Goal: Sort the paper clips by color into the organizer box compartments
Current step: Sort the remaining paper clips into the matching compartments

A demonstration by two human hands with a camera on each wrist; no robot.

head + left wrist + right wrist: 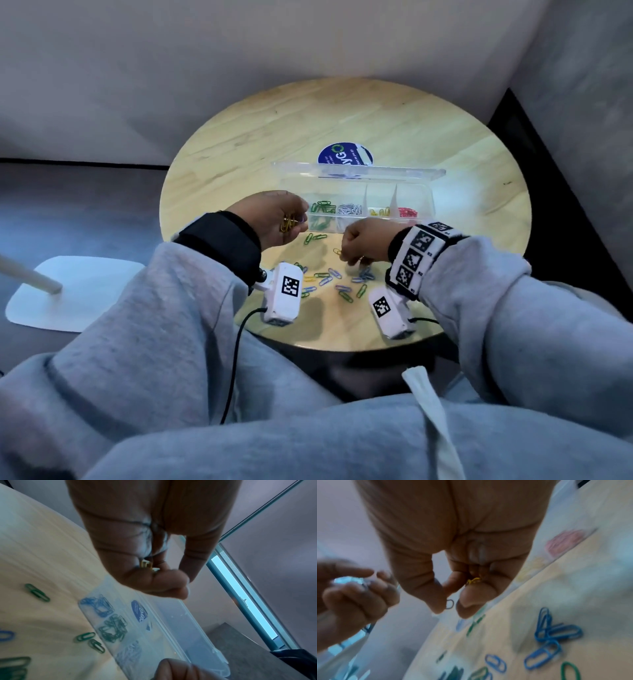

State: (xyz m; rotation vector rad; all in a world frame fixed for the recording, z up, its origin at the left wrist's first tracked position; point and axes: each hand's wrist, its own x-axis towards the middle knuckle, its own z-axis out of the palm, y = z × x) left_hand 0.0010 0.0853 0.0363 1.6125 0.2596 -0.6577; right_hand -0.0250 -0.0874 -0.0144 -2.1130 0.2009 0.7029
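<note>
The clear organizer box (pixel 424 202) stands open mid-table, its lid up at the back. Its compartments hold green clips (pixel 320 210), white clips (pixel 349 209), yellow clips (pixel 378 211) and red clips (pixel 407 212); blue clips (pixel 97 605) fill the left end one. My left hand (pixel 299 221) hovers at the box's left end, fingers curled round several yellow clips (pixel 147 564). In front of the box, low over the table, my right hand (pixel 346 255) holds a yellow clip (pixel 473 580) in its curled fingers. Its thumb and forefinger pinch another small clip (pixel 449 603).
Loose blue, green and yellow clips (pixel 329 277) lie scattered on the round wooden table (pixel 462 144) between my wrists. A blue round sticker (pixel 344 156) shows behind the box lid. A white lamp base (pixel 68 291) sits on the floor to the left.
</note>
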